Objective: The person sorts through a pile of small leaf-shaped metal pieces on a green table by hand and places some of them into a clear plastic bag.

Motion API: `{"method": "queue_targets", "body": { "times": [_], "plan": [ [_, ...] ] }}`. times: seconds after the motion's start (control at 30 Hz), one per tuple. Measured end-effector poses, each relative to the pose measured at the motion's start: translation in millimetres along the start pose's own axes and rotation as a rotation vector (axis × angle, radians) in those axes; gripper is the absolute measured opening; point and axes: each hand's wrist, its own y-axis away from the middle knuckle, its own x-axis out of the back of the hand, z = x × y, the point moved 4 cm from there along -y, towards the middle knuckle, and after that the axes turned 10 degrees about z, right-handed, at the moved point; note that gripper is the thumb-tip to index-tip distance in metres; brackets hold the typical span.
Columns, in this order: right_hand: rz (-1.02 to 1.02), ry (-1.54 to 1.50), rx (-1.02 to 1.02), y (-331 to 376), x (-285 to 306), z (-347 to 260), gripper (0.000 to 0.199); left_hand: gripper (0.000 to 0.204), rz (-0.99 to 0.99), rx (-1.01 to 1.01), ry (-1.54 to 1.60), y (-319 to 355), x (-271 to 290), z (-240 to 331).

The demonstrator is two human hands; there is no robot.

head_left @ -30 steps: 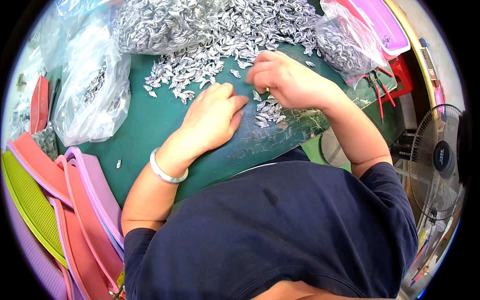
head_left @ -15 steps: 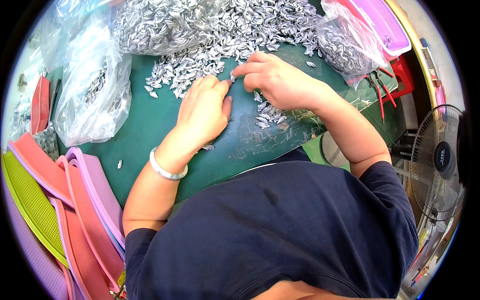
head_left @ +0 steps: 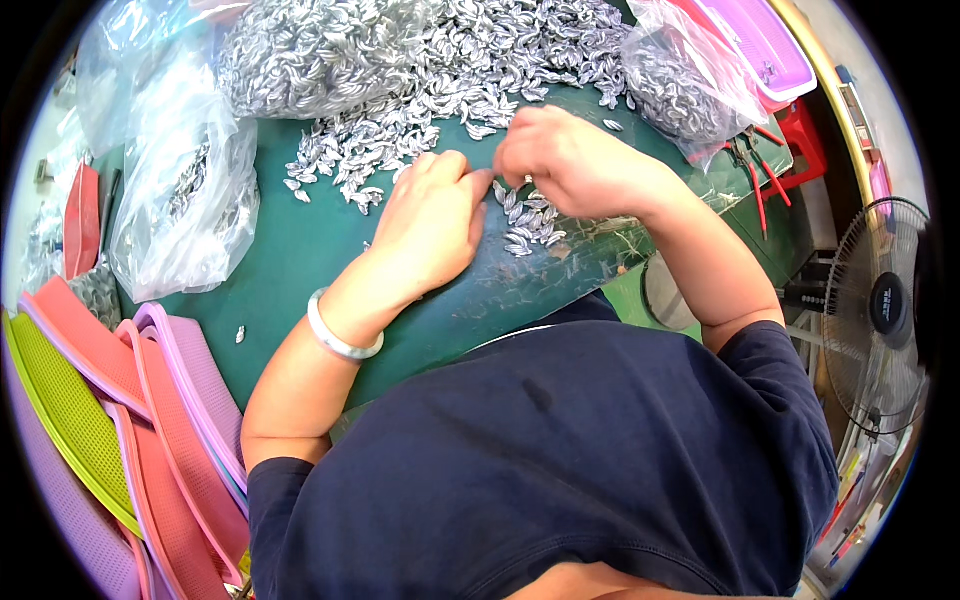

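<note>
Both of your hands have slid up the green table since a second ago, away from the near edge and toward the heap of small silver pieces. Your left hand (head_left: 432, 222) lies palm down on the mat, fingers together and curled, their tips meeting the tips of your right hand; whether it grips anything I cannot tell. Your right hand (head_left: 570, 160) is bunched, fingers drawn in over a silver piece (head_left: 527, 182) at the point where the two hands meet, though the pinch itself is hidden. A white bangle (head_left: 340, 335) sits on your left wrist. Just below your hands lies a small cluster of silver pieces (head_left: 530, 225) on the table (head_left: 290, 270). Beyond your fingers the big heap (head_left: 420, 70) spreads across the far side. A clear bag (head_left: 185, 205) with more pieces lies to your left, another bag (head_left: 690, 85) to your right, with red pliers (head_left: 755, 165) just beside it. Coloured trays (head_left: 120, 420) are stacked at your lower left, and a fan (head_left: 885, 310) stands at the right.
</note>
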Motion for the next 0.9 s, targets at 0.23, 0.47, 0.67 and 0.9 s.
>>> {"method": "queue_targets", "body": {
  "times": [0.23, 0.47, 0.67, 0.9],
  "plan": [
    [0.13, 0.153, 0.026, -5.9, -17.2, 14.8, 0.016, 0.027, -0.025, -0.024, 0.039, -6.1, -11.8, 8.3],
    [0.08, 0.092, 0.011, 0.0, -8.1, 10.6, 0.017, 0.017, 0.162, 0.04, -0.01, -3.5, 9.3, -19.4],
    [0.132, 0.114, -0.014, -0.7, -5.3, 15.6, 0.016, 0.018, 0.168, 0.064, -0.044, -5.0, 7.2, -20.7],
    [0.148, 0.077, 0.019, -1.6, -10.2, 16.0, 0.018, 0.019, 0.156, 0.056, -0.049, -5.0, 7.4, -19.8]
  ]
}}
